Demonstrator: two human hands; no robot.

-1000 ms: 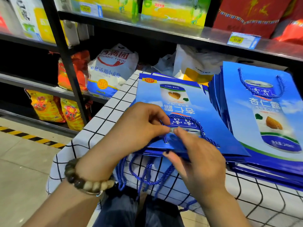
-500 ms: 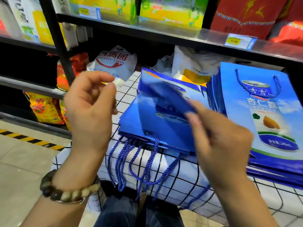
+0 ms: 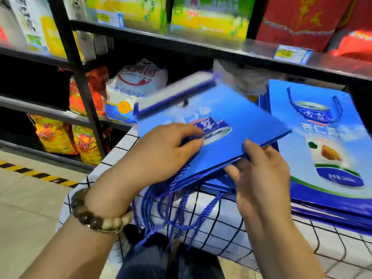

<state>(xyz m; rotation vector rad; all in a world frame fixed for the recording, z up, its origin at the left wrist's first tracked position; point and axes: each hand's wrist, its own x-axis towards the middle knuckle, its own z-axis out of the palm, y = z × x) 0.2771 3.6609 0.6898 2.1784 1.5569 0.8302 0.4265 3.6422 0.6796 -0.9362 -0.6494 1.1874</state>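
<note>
- Since half a second ago the left hand (image 3: pixel 161 156) has come down from the air at the table's left edge and now lies on the blue gift bag (image 3: pixel 231 117).
- In that time the bag has turned from steeply raised to nearly flat, printed face up and folded base toward the far edge.
- Left hand: thumb and fingers are drawn together on the bag's upper face beside the printed can. Whether they pinch a cord cannot be determined.
- Right hand (image 3: pixel 259 174): it is clamped on the bag's near edge, thumb on top and fingers underneath.
- Location: the bag is held just above the flat bag pile (image 3: pixel 217 184) at the near left of the table, on the checked tablecloth (image 3: pixel 211 218).
- The cord handles (image 3: pixel 171 208) hang over the table's near edge.
- The second bag pile (image 3: pixel 322 158) lies at the right side. Its top bag shows a can, an almond and "杏仁"; the smaller print is blurred.
- The white flour sack (image 3: pixel 136 87) sits on the shelf behind the far left corner, its red characters blurred.
- The figures on the price label (image 3: pixel 291 54) are not legible.
</note>
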